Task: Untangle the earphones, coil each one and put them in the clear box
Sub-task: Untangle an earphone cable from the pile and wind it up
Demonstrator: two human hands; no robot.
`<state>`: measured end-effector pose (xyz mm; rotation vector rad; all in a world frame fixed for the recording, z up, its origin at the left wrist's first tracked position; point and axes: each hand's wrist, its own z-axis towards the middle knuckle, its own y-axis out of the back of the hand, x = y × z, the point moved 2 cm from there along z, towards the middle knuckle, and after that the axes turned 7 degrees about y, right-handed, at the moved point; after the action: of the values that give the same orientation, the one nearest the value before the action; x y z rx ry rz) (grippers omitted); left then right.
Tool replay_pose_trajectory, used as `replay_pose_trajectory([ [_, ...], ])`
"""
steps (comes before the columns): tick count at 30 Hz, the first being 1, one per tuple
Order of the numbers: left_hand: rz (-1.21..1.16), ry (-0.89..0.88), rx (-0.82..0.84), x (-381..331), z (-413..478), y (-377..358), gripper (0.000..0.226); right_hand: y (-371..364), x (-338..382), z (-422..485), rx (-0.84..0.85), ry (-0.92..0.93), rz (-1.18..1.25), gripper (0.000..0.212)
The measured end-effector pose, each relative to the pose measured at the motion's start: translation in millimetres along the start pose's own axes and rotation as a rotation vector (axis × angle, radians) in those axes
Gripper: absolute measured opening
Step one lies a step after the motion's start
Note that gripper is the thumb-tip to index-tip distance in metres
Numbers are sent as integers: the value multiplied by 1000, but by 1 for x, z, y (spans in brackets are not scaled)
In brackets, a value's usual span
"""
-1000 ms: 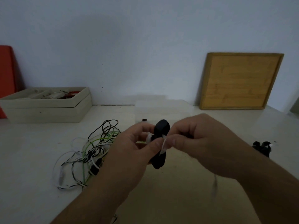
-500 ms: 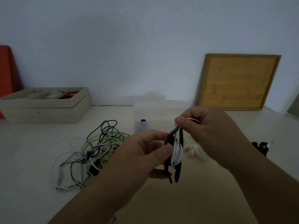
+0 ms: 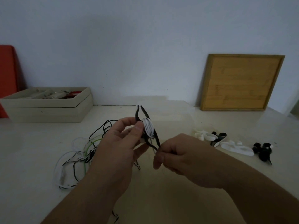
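Observation:
My left hand (image 3: 123,143) pinches a flat black cord winder (image 3: 146,126) with white earphone wire (image 3: 149,129) coiled round its middle, held upright above the table. My right hand (image 3: 179,156) pinches the loose wire end at the winder's lower tip. Behind them stands the clear box (image 3: 171,110), hard to make out against the table. A tangle of black, white and green earphones (image 3: 84,152) lies on the table to the left, partly hidden by my left forearm.
Several white and black winders (image 3: 233,144) lie on the table at the right. A beige compartment box (image 3: 47,105) stands at the back left beside a red object (image 3: 7,73). A wooden board (image 3: 241,82) leans on the wall at the back right.
The winder has flipped, its two prongs now pointing up. My right hand dropped from the winder's top to its lower tip, drawing the wire down.

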<state>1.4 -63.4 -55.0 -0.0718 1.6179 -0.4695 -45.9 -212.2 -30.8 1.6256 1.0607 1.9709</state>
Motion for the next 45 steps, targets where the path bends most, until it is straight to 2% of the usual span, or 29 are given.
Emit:
replay_pose_trajectory([
  [3,42,0,-31,1,1,1,26,3,2,-2,0,24,-44,22],
  [6,50,9,-52,2,3,1,13,7,4,-4,-10,51,-70,21],
  [13,29,54,-54,1,5,3,17,18,8,-11,-69,49,-87,20],
  [17,375,-144,-73,3,1,3,4,16,12,-12,-56,87,-154,24],
  [20,554,-224,15,3,-3,-2,15,19,12,-12,-169,69,-142,21],
  [23,529,-204,56,3,-5,-5,15,23,9,-12,-314,10,3,12],
  [27,450,-119,166,5,-5,-6,27,27,8,-13,-420,18,145,9],
  [30,459,-98,197,6,-5,-6,25,28,8,-14,-415,-9,192,9],
  [34,518,-150,105,6,-3,-3,28,28,6,-13,-385,-20,306,14],
  [40,580,-201,74,6,-4,-2,28,28,10,-14,-422,39,220,9],
  [45,568,-196,70,6,-4,-2,29,28,9,-14,-388,64,255,13],
])
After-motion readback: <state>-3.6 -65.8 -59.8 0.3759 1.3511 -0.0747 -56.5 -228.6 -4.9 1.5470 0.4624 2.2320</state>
